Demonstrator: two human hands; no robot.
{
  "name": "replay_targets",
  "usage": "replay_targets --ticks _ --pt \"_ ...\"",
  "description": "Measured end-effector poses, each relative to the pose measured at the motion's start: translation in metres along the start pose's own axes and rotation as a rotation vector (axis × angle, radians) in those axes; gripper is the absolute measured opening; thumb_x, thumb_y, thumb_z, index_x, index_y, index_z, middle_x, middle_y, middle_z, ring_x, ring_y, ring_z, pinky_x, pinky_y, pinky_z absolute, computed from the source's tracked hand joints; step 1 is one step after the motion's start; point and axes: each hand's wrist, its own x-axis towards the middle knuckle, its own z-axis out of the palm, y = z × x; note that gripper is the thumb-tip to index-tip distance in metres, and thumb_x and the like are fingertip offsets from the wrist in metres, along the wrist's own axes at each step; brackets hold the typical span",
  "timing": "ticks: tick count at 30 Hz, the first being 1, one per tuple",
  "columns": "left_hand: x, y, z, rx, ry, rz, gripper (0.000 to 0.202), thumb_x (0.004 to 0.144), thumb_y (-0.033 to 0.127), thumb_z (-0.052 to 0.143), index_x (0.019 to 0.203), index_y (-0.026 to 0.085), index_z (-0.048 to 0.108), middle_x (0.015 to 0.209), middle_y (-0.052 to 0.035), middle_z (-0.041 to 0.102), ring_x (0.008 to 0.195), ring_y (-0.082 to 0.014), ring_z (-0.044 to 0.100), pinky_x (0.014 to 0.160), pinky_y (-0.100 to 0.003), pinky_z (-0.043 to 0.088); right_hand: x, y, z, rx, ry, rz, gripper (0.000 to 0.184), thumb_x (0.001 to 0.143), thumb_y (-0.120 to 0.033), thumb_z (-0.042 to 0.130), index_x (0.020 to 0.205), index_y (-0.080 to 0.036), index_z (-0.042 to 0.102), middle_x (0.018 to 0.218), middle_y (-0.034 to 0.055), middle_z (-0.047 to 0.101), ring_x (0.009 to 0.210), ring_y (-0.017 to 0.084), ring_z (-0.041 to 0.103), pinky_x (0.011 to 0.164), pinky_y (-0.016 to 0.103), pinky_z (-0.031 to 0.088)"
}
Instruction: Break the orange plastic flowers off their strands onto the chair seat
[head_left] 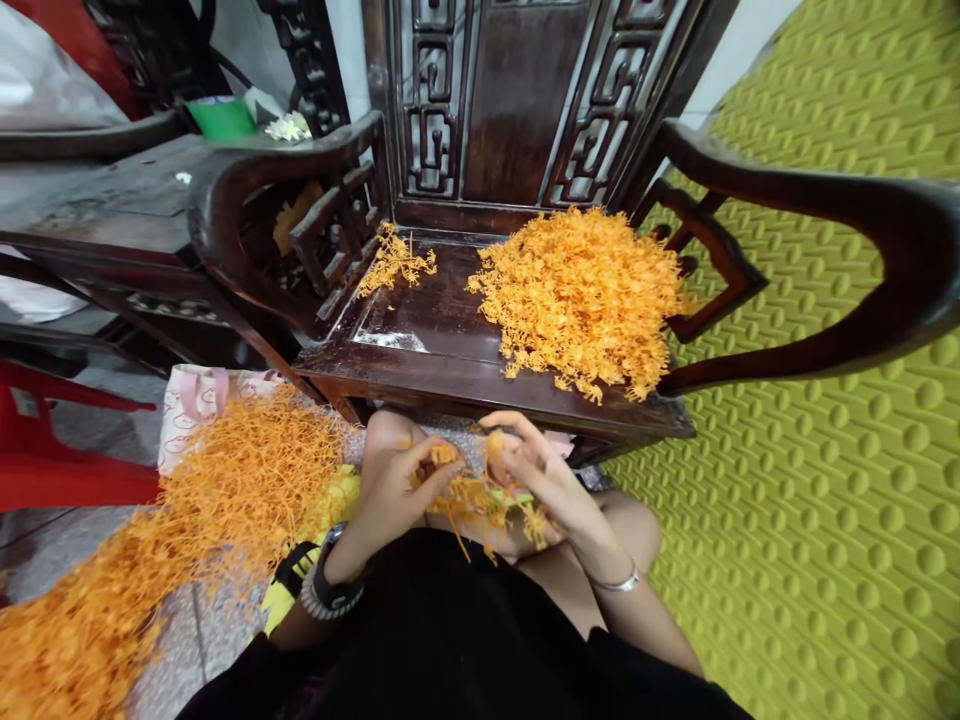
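Observation:
My left hand (401,490) is closed, thumb against fingers, around small orange branching plastic pieces (445,454) that look like artificial flower parts. Close by on the right, my right hand (547,480) has bent fingers, with an orange bit between them that is partly hidden. Below and between both hands, more orange pieces (476,500) hang or lie over my lap; I cannot tell which are joined. On the dark wooden chair seat (450,325) in front of me, a large heap of orange pieces (585,300) sits to the right, and a small cluster (395,262) to the left.
A long pile of loose orange strands (240,480) spreads over the floor at left, against a white-and-pink bag (180,415). A red plastic stool (67,440) is beyond it. Carved chair arms (810,190) flank the seat. A yellow-green textured mat (825,520) stretches along the right.

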Motion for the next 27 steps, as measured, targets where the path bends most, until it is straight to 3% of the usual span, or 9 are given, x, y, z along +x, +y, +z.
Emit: replay_targets --ticks 3,5,8,10,13,16,20,24,27 --pt "-0.002 -0.004 -0.002 -0.209 -0.034 -0.098 0.019 0.088 0.035 0.055 0.091 0.017 0.061 0.086 -0.0033 0.063 0.078 -0.0155 0.058 0.071 -0.025 0.046 -0.001 -0.003 -0.013 0.184 0.027 0.026 0.076 0.078 -0.075 0.041 0.128 -0.018 0.045 0.092 0.0109 0.061 0.076 0.02 0.059 0.066 0.033 0.049" --pt "-0.003 -0.007 -0.001 -0.322 -0.119 -0.115 0.02 0.087 0.035 0.057 0.091 0.016 0.062 0.087 -0.0042 0.063 0.081 -0.0165 0.058 0.074 -0.026 0.046 -0.001 0.002 -0.015 0.237 0.072 -0.009 0.095 0.069 -0.087 0.031 0.133 -0.017 0.042 0.119 0.0188 0.056 0.1 0.028 0.059 0.08 0.041 0.05" --pt "-0.005 -0.011 0.01 -0.522 -0.251 -0.16 0.02 0.081 0.034 0.063 0.086 0.015 0.065 0.084 -0.0054 0.064 0.079 -0.0172 0.058 0.074 -0.026 0.045 0.001 0.023 -0.006 0.291 0.113 -0.13 0.109 0.058 -0.091 0.042 0.14 -0.019 0.033 0.144 0.0172 0.038 0.13 0.03 0.042 0.105 0.046 0.037" --pt "-0.007 -0.013 0.023 -0.718 -0.236 -0.284 0.02 0.078 0.035 0.064 0.084 0.016 0.065 0.074 -0.0037 0.063 0.068 -0.0152 0.058 0.064 -0.025 0.045 0.001 0.042 0.004 0.333 0.11 -0.173 0.111 0.054 -0.086 0.056 0.141 -0.022 0.031 0.149 0.0142 0.032 0.138 0.029 0.031 0.113 0.046 0.027" --pt "-0.008 -0.015 0.045 -0.915 -0.133 -0.447 0.021 0.075 0.036 0.062 0.086 0.018 0.064 0.067 -0.0018 0.061 0.058 -0.0145 0.056 0.054 -0.024 0.044 -0.005 0.067 0.011 0.375 0.129 -0.163 0.107 0.055 -0.077 0.066 0.142 -0.027 0.03 0.151 0.0118 0.028 0.139 0.031 0.029 0.113 0.05 0.026" --pt "-0.006 -0.016 0.058 -1.005 -0.057 -0.517 0.023 0.069 0.034 0.065 0.086 0.019 0.063 0.073 -0.0031 0.064 0.065 -0.0166 0.06 0.056 -0.025 0.047 -0.016 0.077 0.005 0.296 0.119 -0.145 0.105 0.061 -0.076 0.064 0.146 -0.03 0.023 0.151 0.012 0.029 0.135 0.032 0.036 0.107 0.052 0.034" --pt "-0.002 -0.018 0.064 -0.985 -0.129 -0.5 0.022 0.072 0.035 0.063 0.084 0.016 0.062 0.076 -0.0047 0.064 0.07 -0.0176 0.062 0.061 -0.026 0.047 -0.032 0.063 -0.007 0.112 0.009 -0.067 0.1 0.056 -0.058 0.08 0.141 -0.03 0.035 0.141 0.0118 0.044 0.127 0.031 0.046 0.106 0.048 0.036" --pt "-0.003 -0.023 0.074 -0.901 -0.171 -0.494 0.024 0.066 0.028 0.068 0.085 0.016 0.061 0.082 -0.003 0.062 0.074 -0.0139 0.057 0.07 -0.024 0.043 -0.032 0.048 -0.008 -0.143 0.045 -0.005 0.051 0.076 -0.045 0.071 0.121 -0.025 0.057 0.123 0.0093 0.059 0.118 0.026 0.053 0.104 0.043 0.038" --pt "-0.004 -0.026 0.08 -0.821 -0.198 -0.487 0.02 0.065 0.033 0.065 0.073 0.016 0.057 0.07 -0.0003 0.054 0.066 -0.0118 0.049 0.065 -0.024 0.039 -0.024 0.051 -0.001 0.053 0.165 -0.043 0.027 0.081 -0.048 0.064 0.089 -0.022 0.064 0.09 0.0063 0.065 0.09 0.022 0.061 0.085 0.036 0.05"
